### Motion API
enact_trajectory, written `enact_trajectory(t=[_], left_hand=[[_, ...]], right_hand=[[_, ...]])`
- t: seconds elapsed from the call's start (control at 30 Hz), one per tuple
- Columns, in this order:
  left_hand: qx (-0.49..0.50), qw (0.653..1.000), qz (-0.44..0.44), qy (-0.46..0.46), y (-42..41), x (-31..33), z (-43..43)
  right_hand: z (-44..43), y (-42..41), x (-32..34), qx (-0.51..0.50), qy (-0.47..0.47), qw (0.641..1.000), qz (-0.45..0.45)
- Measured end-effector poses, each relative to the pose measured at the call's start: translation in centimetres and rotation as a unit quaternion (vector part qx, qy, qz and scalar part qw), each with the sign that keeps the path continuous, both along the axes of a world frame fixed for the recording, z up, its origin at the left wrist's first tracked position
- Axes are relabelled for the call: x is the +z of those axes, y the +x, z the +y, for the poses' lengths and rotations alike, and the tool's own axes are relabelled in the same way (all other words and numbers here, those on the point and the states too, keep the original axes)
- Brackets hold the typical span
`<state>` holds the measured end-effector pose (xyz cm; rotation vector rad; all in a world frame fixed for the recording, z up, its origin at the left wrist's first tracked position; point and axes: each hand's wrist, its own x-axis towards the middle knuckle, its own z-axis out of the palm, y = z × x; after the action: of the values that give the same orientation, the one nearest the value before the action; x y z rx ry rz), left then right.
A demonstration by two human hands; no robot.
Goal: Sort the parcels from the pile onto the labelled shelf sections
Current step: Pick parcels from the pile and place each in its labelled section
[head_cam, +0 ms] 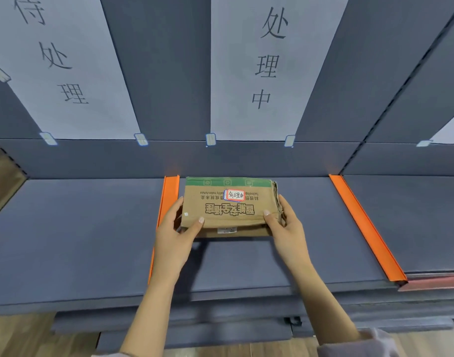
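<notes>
Now both hands grip parcel (228, 206), L hand (174, 228) & R hand (285, 225) at its ends, in 处理中 section, near left orange divider (169, 194). Risk: snags divider, lands skewed.

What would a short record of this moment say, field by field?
Parcel: cardboard box, print upside down to the camera, red-edged sticker on top
Left hand: grips the box's left end, thumb on top
Right hand: grips the box's right end, thumb on top
Place: shelf, near the back wall, between the left orange divider and the right orange divider
Above: middle sign reading 处理中
Beside: left sign reading 待处理
Set down yet: cannot tell
</notes>
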<state>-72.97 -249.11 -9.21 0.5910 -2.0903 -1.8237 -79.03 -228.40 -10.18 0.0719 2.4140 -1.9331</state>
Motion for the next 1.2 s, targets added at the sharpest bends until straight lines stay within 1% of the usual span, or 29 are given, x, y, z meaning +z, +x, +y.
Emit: enact_trajectory(t=[0.2,0.37,0.47,0.57,0.7,0.73,0.77,0.83,0.87,0.93,1.0,1.1,1.2], left_hand=[[0.013,0.999,-0.041,-0.017,-1.5,-1.4,0.2],[0.025,0.997,-0.071,-0.032,-2.2,-2.0,0.1],[0.024,0.995,-0.083,-0.042,-2.5,-1.8,0.1],[0.016,0.995,-0.087,-0.052,-2.7,-1.8,-0.1],[0.002,0.994,-0.079,-0.069,-2.5,-1.6,-0.1],[0.001,0.993,-0.077,-0.085,-2.3,-1.7,0.0],[0.001,0.989,-0.075,-0.124,-2.1,-1.8,0.0],[-0.016,0.963,-0.065,-0.26,-1.6,-2.2,0.1],[-0.032,0.943,-0.054,-0.328,-1.3,-2.4,0.3],[-0.062,0.901,-0.025,-0.429,-0.6,-2.8,0.7],[-0.088,0.864,-0.016,-0.496,-0.1,-3.3,1.0],[-0.12,0.811,-0.037,-0.571,0.4,-4.0,1.0],[-0.135,0.78,-0.052,-0.608,0.7,-4.2,0.7]], right_hand=[[0.0,-2.1,-1.5,0.014,0.036,0.999,-0.036],[-0.7,-3.0,-2.7,0.025,0.048,0.997,-0.05],[-1.2,-3.1,-3.0,0.011,0.05,0.997,-0.053],[-1.2,-3.1,-3.3,0.008,0.055,0.997,-0.047],[-1.0,-2.8,-3.3,0.007,0.028,0.999,-0.041],[-0.9,-2.6,-3.2,0.011,0.037,0.999,-0.031],[-0.6,-2.3,-3.2,0.018,0.067,0.998,-0.011],[0.0,-1.6,-3.1,0.049,0.178,0.982,0.049],[0.3,-1.3,-3.1,0.071,0.235,0.966,0.081],[0.8,-0.7,-3.4,0.108,0.31,0.933,0.144],[1.1,-0.4,-4.1,0.134,0.361,0.903,0.19],[1.2,-0.2,-5.0,0.142,0.406,0.875,0.22],[1.0,0.0,-5.1,0.132,0.439,0.854,0.245]])
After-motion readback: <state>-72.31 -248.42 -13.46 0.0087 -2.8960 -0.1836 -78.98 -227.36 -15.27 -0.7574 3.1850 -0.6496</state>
